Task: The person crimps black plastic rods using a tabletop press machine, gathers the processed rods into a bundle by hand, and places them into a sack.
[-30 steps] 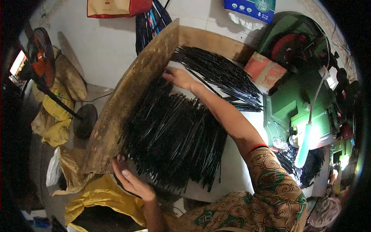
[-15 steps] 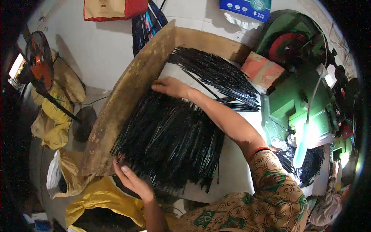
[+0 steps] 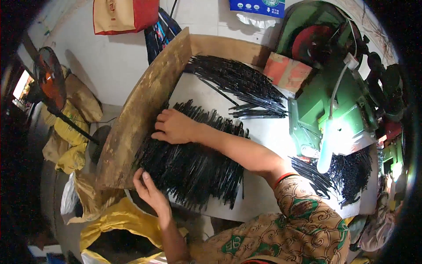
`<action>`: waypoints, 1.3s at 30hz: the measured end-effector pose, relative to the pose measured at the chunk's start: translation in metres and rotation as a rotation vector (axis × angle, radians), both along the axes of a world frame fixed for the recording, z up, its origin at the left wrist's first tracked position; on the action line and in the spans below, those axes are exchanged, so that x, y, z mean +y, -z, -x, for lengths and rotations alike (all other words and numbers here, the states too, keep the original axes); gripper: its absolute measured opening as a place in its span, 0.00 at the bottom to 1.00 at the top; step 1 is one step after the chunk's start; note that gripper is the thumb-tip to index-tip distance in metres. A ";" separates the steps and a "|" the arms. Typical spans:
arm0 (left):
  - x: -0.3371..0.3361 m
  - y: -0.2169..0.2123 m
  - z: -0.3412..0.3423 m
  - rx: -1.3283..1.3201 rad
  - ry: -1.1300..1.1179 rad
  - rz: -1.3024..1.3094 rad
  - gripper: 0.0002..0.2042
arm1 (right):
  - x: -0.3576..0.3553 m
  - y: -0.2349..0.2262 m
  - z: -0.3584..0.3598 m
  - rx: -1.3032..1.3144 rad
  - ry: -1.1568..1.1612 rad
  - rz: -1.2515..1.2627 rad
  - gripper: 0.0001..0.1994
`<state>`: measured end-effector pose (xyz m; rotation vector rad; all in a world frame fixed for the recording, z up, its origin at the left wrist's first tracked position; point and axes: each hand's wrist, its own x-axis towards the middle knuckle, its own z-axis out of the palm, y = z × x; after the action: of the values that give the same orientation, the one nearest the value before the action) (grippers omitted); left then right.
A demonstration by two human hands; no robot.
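A broad heap of thin black rods (image 3: 198,163) lies roughly aligned on the white tabletop, against a wooden side board (image 3: 132,110). My right hand (image 3: 176,126) rests on top of the heap near its far left part, fingers bent and slightly apart, pointing at the board. At the heap's near left corner, my left hand (image 3: 152,196) has its thumb and fingers apart beside the rod ends. Its fingertips are partly lost against the dark rods. A second bundle of black rods (image 3: 237,81) lies farther back, slanting to the right.
A green machine (image 3: 325,105) with a bright lamp (image 3: 325,149) stands at right, more black rods (image 3: 351,176) below it. A red-and-tan box (image 3: 288,72) sits by the back board (image 3: 228,46). Below the table's left edge is an open yellow sack (image 3: 114,220).
My right hand has come nearer from the heap's far edge onto its top. The rods' far ends now show more evenly. My left hand stays at the near corner; the view has shifted slightly.
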<state>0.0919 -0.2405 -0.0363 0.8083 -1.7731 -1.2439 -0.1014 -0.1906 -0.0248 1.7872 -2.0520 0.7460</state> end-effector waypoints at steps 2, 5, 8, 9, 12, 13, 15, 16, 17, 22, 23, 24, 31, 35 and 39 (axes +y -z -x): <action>0.006 0.002 -0.004 0.005 0.024 0.015 0.13 | 0.010 0.002 -0.002 0.003 0.000 0.038 0.12; 0.018 0.000 -0.012 0.006 0.027 0.115 0.11 | 0.022 0.003 -0.003 -0.019 -0.031 0.077 0.11; 0.021 -0.012 -0.029 -0.141 0.102 0.002 0.12 | 0.035 -0.001 -0.011 -0.064 -0.036 -0.021 0.16; 0.016 -0.017 -0.035 -0.142 0.096 0.002 0.12 | 0.039 -0.001 -0.012 -0.064 -0.041 -0.020 0.16; -0.002 -0.042 -0.048 -0.467 0.088 0.430 0.11 | 0.046 -0.003 -0.018 -0.044 -0.055 -0.031 0.12; -0.002 -0.054 -0.040 -0.396 0.081 0.564 0.11 | 0.050 -0.003 -0.017 0.017 -0.027 0.020 0.11; 0.001 -0.075 -0.013 -0.429 0.140 0.690 0.13 | 0.062 -0.006 -0.018 0.075 0.011 0.064 0.10; -0.001 -0.073 0.009 -0.400 0.186 0.818 0.14 | 0.077 -0.014 -0.020 0.066 0.114 0.071 0.09; -0.007 -0.068 0.032 -0.434 0.247 0.832 0.15 | 0.089 -0.025 -0.025 0.055 0.207 0.082 0.09; -0.025 -0.041 0.097 -0.881 0.374 1.010 0.20 | 0.161 -0.053 -0.057 -0.039 0.487 -0.139 0.08; -0.020 -0.041 0.103 -1.088 0.428 1.147 0.22 | 0.178 -0.064 -0.069 -0.137 0.600 -0.262 0.08; -0.027 -0.024 0.111 -1.064 0.475 1.154 0.22 | 0.197 -0.067 -0.077 -0.240 0.716 -0.386 0.08; -0.030 -0.021 0.114 -0.886 0.637 0.574 0.29 | 0.288 -0.032 -0.095 -1.047 0.602 -0.408 0.12; -0.039 -0.019 0.108 -0.872 0.597 0.524 0.32 | 0.280 -0.033 -0.101 -1.630 0.576 -0.223 0.16; -0.036 -0.034 0.114 -0.902 0.576 0.322 0.34 | 0.272 -0.036 -0.101 -1.806 0.670 -0.164 0.18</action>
<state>-0.0220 -0.2762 -0.0026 0.7392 -3.0082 -0.9164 0.0001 0.0812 0.0116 -0.1738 -3.2470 2.3837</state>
